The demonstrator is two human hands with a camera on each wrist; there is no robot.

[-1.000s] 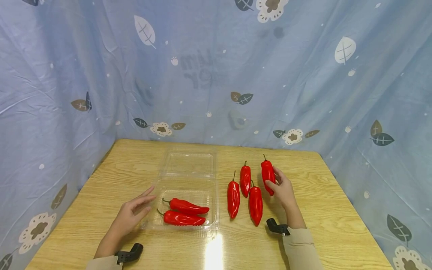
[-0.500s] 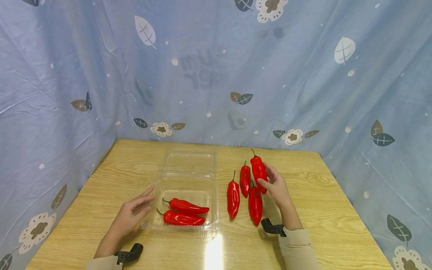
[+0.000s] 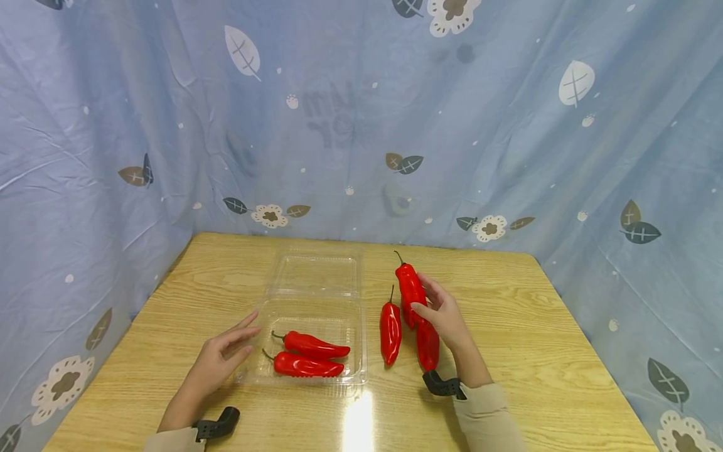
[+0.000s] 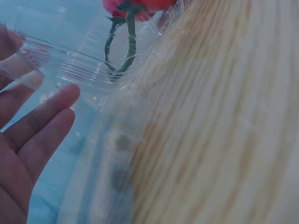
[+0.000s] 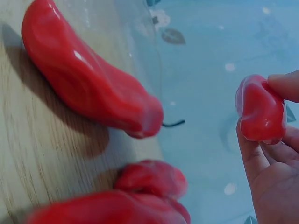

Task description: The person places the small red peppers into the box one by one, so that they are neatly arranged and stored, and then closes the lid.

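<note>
My right hand (image 3: 440,311) pinches a red chili pepper (image 3: 410,285) between thumb and fingers, its green stem pointing away. In the head view it overlaps another pepper, mostly hidden behind it, and the upper part of a red pepper (image 3: 428,346) lying on the table. The right wrist view shows the held pepper (image 5: 261,109) end-on, apart from the lying ones. One more pepper (image 3: 390,334) lies just left. My left hand (image 3: 217,359), fingers relaxed, rests at the left side of a clear plastic clamshell box (image 3: 361,339). Two red peppers (image 3: 313,346) lie side by side in it.
The box's clear lid (image 3: 317,273) is folded back flat toward the far table edge. A wooden table (image 3: 542,351) bears everything, and a blue patterned curtain (image 3: 350,125) hangs around its back and sides. Black wrist cameras (image 3: 443,384) sit on both wrists.
My right hand has carried its pepper leftward, from the right of the group to over the peppers lying there. My left hand, the box and the lying peppers have stayed put.
</note>
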